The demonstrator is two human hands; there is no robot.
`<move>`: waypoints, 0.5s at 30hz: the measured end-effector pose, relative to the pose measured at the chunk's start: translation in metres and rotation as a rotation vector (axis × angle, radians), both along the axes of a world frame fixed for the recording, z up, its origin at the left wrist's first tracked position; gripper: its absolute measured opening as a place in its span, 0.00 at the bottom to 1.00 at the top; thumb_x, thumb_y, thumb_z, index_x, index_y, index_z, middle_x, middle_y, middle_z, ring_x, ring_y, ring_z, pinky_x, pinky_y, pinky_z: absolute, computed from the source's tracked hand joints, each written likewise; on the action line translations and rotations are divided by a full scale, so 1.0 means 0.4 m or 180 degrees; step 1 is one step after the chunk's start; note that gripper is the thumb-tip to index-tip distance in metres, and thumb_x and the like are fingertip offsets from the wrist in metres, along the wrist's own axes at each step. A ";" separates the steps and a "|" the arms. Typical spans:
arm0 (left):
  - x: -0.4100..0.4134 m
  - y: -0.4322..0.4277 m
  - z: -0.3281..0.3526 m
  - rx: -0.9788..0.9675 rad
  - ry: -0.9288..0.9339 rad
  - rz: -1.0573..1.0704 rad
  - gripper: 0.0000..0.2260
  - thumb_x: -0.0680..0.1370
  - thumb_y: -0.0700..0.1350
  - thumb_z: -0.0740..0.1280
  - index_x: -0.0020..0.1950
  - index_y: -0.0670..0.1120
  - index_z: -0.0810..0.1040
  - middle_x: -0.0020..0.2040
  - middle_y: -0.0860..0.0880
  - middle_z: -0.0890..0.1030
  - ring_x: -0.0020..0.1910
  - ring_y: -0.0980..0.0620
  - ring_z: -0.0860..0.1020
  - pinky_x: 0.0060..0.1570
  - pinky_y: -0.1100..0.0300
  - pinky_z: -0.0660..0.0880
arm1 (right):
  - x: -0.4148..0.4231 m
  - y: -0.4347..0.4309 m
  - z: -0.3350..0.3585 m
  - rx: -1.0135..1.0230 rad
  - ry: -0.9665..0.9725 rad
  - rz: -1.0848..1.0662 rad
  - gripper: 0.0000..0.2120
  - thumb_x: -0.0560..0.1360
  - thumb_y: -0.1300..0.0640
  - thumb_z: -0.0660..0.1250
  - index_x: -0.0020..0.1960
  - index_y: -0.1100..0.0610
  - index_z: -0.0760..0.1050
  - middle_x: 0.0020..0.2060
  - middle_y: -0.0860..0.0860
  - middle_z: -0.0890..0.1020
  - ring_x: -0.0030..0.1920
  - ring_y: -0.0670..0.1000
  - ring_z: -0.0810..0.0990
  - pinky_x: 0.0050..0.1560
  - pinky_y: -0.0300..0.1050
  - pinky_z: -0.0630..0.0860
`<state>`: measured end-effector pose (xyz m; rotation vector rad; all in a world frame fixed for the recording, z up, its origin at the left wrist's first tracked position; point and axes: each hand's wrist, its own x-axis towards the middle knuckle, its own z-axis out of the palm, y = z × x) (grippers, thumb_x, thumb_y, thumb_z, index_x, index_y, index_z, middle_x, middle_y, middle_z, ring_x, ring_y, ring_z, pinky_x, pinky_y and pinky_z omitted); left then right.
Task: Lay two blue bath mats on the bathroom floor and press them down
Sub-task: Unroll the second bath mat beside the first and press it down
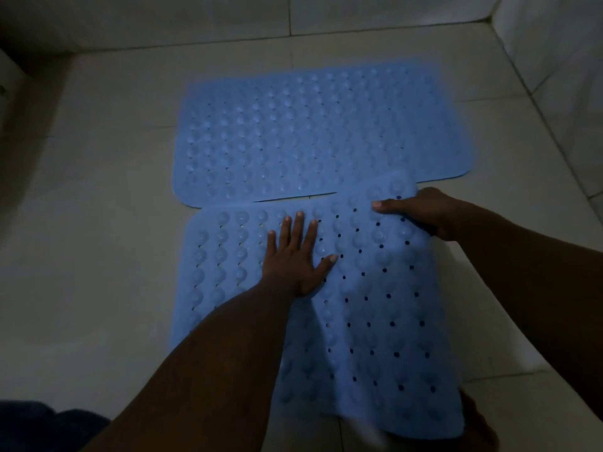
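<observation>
While the far mat [313,132] lies flat on the floor [98,223], my left hand [293,259] presses the near mat [375,321], fingers [298,230] straight; my right hand [424,213] grips its raised corner.

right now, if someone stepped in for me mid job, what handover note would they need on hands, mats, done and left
Left hand: open, flat, pressing on the near bath mat.
Right hand: grips that mat's far right corner, which is lifted and overlaps the near edge of the far bath mat.
Far bath mat: spread flat on the tiled floor.
Done: far mat laid; left part of the near mat down.
Left: lower the near mat's right side, then press both mats. Cannot tell whether the far one has been pressed.
</observation>
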<state>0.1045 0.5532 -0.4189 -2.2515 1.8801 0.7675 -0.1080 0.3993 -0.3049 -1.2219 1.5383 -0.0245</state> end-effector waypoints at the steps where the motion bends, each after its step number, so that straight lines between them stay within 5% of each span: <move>1: -0.004 -0.002 -0.004 0.0022 -0.0045 0.0021 0.40 0.79 0.75 0.42 0.82 0.55 0.30 0.80 0.49 0.24 0.80 0.46 0.26 0.78 0.40 0.31 | -0.015 -0.009 -0.015 -0.0423 0.0355 -0.0070 0.45 0.61 0.41 0.84 0.69 0.60 0.73 0.64 0.58 0.80 0.61 0.60 0.81 0.54 0.52 0.80; 3: -0.014 -0.004 -0.007 0.0044 -0.0107 0.0073 0.41 0.79 0.75 0.43 0.82 0.55 0.30 0.80 0.49 0.24 0.79 0.45 0.25 0.78 0.39 0.30 | -0.039 -0.008 -0.022 -0.1042 0.0986 -0.0054 0.56 0.59 0.36 0.83 0.75 0.60 0.63 0.71 0.59 0.73 0.69 0.61 0.75 0.62 0.53 0.76; 5: -0.022 -0.006 -0.008 0.0067 -0.0182 0.0094 0.42 0.78 0.75 0.44 0.82 0.54 0.30 0.79 0.48 0.23 0.79 0.44 0.25 0.78 0.37 0.31 | -0.056 -0.010 -0.031 -0.0980 0.1142 -0.0051 0.67 0.53 0.28 0.81 0.79 0.61 0.57 0.75 0.60 0.68 0.73 0.62 0.70 0.70 0.57 0.73; 8: -0.034 -0.005 -0.012 -0.0026 -0.0300 0.0111 0.43 0.78 0.75 0.43 0.82 0.53 0.30 0.80 0.46 0.24 0.79 0.42 0.26 0.78 0.36 0.32 | -0.133 -0.067 -0.143 -0.0373 0.1089 -0.0177 0.76 0.38 0.18 0.74 0.77 0.57 0.64 0.73 0.59 0.72 0.70 0.62 0.74 0.66 0.62 0.75; 10: -0.038 -0.005 -0.013 -0.0040 -0.0316 0.0145 0.43 0.78 0.75 0.43 0.82 0.52 0.30 0.80 0.46 0.24 0.79 0.41 0.26 0.78 0.35 0.33 | -0.136 -0.053 -0.122 -0.0173 0.0778 -0.0242 0.65 0.45 0.20 0.77 0.73 0.54 0.70 0.67 0.55 0.77 0.63 0.60 0.79 0.61 0.58 0.78; 13: -0.037 -0.009 -0.011 0.0011 -0.0259 0.0165 0.43 0.78 0.75 0.44 0.82 0.53 0.30 0.80 0.46 0.24 0.79 0.41 0.26 0.77 0.35 0.31 | -0.106 -0.006 -0.028 -0.0026 0.0297 -0.0247 0.24 0.75 0.44 0.73 0.63 0.57 0.73 0.52 0.52 0.80 0.45 0.50 0.79 0.40 0.44 0.73; 15: -0.036 -0.011 -0.006 0.0033 -0.0254 0.0155 0.43 0.78 0.75 0.44 0.82 0.53 0.30 0.80 0.46 0.24 0.79 0.41 0.26 0.77 0.35 0.32 | -0.120 -0.016 -0.023 -0.0144 0.0276 -0.0247 0.20 0.76 0.51 0.74 0.62 0.58 0.73 0.53 0.55 0.80 0.43 0.50 0.78 0.39 0.45 0.73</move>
